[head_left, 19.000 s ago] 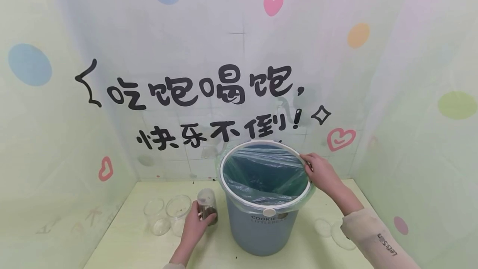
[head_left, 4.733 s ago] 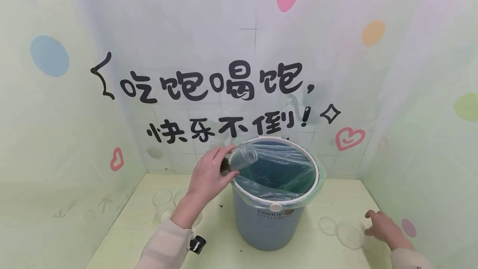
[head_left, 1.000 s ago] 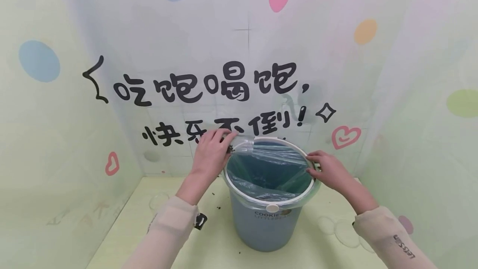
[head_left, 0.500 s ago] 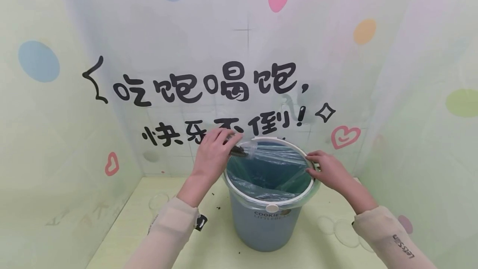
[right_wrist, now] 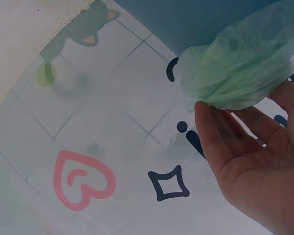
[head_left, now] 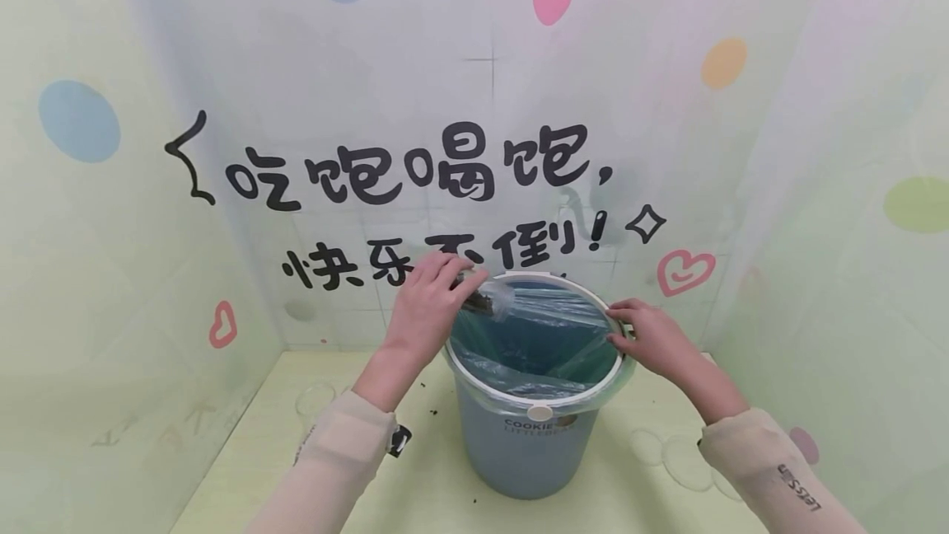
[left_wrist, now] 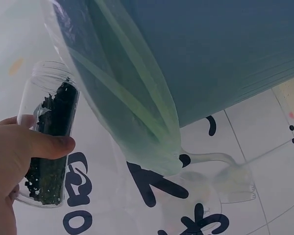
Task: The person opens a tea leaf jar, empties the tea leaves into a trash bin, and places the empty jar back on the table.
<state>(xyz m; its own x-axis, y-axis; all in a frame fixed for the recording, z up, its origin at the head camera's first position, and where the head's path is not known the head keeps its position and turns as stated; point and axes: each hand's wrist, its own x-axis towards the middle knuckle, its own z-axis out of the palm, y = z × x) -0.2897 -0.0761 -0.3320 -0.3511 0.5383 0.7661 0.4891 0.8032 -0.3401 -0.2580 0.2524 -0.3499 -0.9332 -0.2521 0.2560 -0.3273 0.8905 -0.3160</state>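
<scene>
My left hand (head_left: 421,307) holds a clear jar (left_wrist: 54,139) tilted at the left rim of a blue-grey trash bin (head_left: 519,464). Dark, flaky bits that look like dried leaves lie along the inside of the jar. Its mouth points over the bin's opening, and no lid is on it. A translucent green bag (head_left: 511,377) lines the bin and folds out over the white rim ring. Across the opening, my right hand (head_left: 652,340) grips the right rim. In the right wrist view, its fingers (right_wrist: 208,129) touch the overhanging bag.
Clear round lids (head_left: 688,464) lie on the table to the right, partly behind my right sleeve. Another clear container (head_left: 315,395) stands at left, mostly hidden by my left arm. Dark crumbs (head_left: 434,413) dot the table. A printed wall backs the bin.
The jar has gone from the table to the bin's rim. My right hand has returned from near the lids to the rim. Over the last second, dark bits have slid towards the jar's mouth.
</scene>
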